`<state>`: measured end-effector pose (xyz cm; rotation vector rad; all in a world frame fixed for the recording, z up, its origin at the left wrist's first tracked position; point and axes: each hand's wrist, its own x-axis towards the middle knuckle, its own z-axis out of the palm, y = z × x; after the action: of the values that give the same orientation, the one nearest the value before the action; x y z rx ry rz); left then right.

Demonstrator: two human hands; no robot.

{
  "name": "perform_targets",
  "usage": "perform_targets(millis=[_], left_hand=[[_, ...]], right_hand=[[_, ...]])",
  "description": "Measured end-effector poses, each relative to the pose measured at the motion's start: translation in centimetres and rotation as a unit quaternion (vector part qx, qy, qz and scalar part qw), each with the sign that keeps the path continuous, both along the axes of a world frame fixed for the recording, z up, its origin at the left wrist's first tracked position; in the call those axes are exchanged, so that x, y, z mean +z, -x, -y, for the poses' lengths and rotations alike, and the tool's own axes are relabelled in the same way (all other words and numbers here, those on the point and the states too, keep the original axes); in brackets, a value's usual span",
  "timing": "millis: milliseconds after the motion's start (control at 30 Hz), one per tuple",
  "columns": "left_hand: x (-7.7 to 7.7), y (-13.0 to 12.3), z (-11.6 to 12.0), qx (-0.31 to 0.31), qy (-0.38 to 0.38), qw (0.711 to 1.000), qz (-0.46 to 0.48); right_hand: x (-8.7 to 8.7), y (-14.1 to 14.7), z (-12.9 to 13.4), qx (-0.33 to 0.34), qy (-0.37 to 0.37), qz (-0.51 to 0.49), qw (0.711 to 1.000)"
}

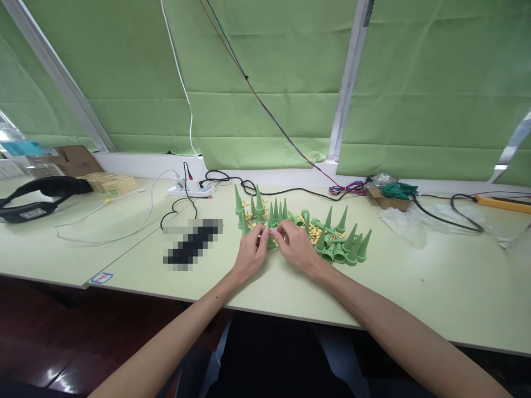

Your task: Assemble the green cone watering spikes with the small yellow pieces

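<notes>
In the middle of the table my left hand (251, 250) and my right hand (297, 246) come together, thumbs and forefingers pinched tip to tip. Between them shows a green cone-shaped plastic spike (271, 244), which my left fingers seem to grip. Whatever is in the right fingertips is too small to make out. Upright green spikes (259, 203) stand behind and left of my hands. Right of them lies a pile of more green spikes (352, 251), some with hollow ends showing, mixed with small yellow plastic parts (314, 232).
At the left are a black headset-like strap (45, 193) and yellowish boxes (112, 183). A white power strip (191, 189) and cables lie along the back. A small cardboard box (388, 199), clear plastic bags (404, 224) and a yellow-orange tool (504, 203) are at the right.
</notes>
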<state>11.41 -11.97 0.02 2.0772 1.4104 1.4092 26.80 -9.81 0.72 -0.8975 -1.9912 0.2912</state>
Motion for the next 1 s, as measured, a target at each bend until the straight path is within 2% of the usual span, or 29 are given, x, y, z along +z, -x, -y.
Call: perform_targets(millis=[433, 833, 1000], left_hand=[[-0.01, 0.09, -0.19, 0.041, -0.005, 0.999, -0.008], [0.38, 0.05, 0.09, 0.081, -0.001, 0.996, 0.041], [0.43, -0.04, 0.05, 0.051, 0.019, 0.997, 0.057]], right_hand=[[-0.37, 0.04, -0.08, 0.057, -0.009, 0.012, 0.998], [-0.51, -0.04, -0.31, 0.023, -0.013, -0.019, 0.999], [-0.53, -0.01, -0.33, 0.007, -0.018, -0.040, 0.999]])
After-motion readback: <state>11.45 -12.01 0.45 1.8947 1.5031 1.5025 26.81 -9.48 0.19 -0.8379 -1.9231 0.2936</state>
